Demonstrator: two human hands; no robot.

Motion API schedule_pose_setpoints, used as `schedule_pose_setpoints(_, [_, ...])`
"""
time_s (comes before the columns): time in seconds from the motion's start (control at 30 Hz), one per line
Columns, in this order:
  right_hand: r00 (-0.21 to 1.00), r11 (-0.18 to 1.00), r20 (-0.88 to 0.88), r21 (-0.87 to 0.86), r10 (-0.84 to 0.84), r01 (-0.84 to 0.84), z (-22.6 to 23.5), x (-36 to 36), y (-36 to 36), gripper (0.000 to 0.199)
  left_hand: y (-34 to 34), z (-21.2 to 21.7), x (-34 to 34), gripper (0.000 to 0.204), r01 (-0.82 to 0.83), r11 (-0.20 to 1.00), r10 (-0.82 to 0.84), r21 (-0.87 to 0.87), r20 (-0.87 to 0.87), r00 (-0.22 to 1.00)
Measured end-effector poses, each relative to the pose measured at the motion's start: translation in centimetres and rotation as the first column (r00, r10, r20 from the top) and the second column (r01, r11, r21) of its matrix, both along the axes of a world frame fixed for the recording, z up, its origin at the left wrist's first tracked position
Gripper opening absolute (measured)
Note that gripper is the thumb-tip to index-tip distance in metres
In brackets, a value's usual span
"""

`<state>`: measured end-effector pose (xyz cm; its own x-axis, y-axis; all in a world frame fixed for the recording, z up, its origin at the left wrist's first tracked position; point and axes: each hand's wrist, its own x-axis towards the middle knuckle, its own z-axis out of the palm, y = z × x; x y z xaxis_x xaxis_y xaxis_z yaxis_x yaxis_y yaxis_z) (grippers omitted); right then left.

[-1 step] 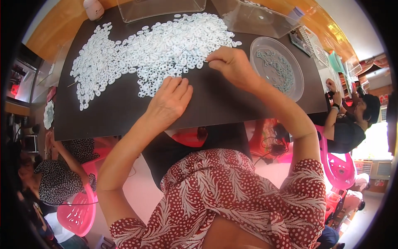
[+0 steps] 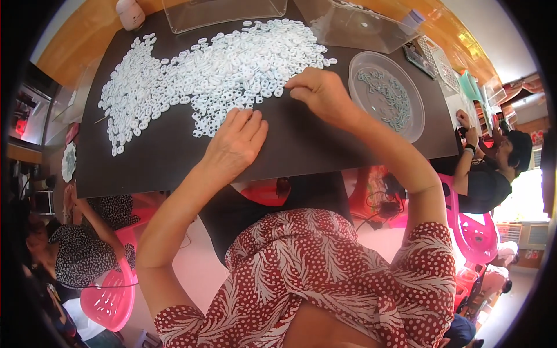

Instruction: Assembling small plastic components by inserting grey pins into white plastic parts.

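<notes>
A broad heap of small white oval plastic pieces with holes point(image 2: 249, 55) covers the far left and middle of the dark table point(image 2: 301, 145). My left hand point(image 2: 239, 136) rests at the near edge of this heap, fingers bent down and together, the tips by a cluster of smaller square-looking white pieces point(image 2: 210, 120). My right hand point(image 2: 319, 93) is pinched at the heap's right edge, thumb against forefinger. What either hand holds, if anything, is too small or hidden. Right of it stands a round clear plastic tub point(image 2: 419, 98) with many tiny grey-green pieces point(image 2: 389, 95) inside.
Clear plastic bins point(image 2: 226, 26) line the far edge, one at the right holding a few white pieces. A pale pink bottle-like object point(image 2: 131, 14) stands far left. Co-workers sit at right point(image 2: 487, 180) and left point(image 2: 87, 255) on pink chairs.
My right hand has shifted very slightly left and nearer. The left hand stays in nearly the same place, and the heap looks much the same.
</notes>
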<state>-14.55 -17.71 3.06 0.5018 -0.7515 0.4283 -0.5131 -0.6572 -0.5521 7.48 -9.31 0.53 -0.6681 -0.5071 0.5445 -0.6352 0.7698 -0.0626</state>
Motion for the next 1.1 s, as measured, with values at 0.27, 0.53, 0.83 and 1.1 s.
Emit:
schedule_pose_setpoints(0.27, [0.975, 0.948, -0.224, -0.314, -0.014, -0.059, -2.6, 0.7, -0.5, 0.018, 1.3, 0.4, -0.4, 0.03, -0.09, 0.988, 0.076, -0.126, -0.107, 0.991])
schedule_pose_setpoints(0.53, [0.982, 0.963, -0.19, -0.259, 0.02, -0.069, -1.4, 0.3, 1.3, 0.015, 3.1, 0.3, -0.9, 0.024, -0.294, 0.955, 0.246, -0.037, -0.455, 0.856])
schedule_pose_setpoints(0.83, [0.989, 0.939, -0.133, -0.33, 0.059, -0.1, -1.9, 2.7, 0.9, 0.015, 3.1, -0.2, -2.4, 0.021, -0.419, 0.907, 0.38, 0.042, -0.511, 0.771])
schedule_pose_setpoints(1.1, [0.964, 0.896, -0.25, -0.401, 0.093, -0.191, -2.6, 4.4, 0.2, 0.01, 3.0, -0.3, -2.4, 0.023, -0.41, 0.908, 0.389, 0.091, -0.546, 0.742])
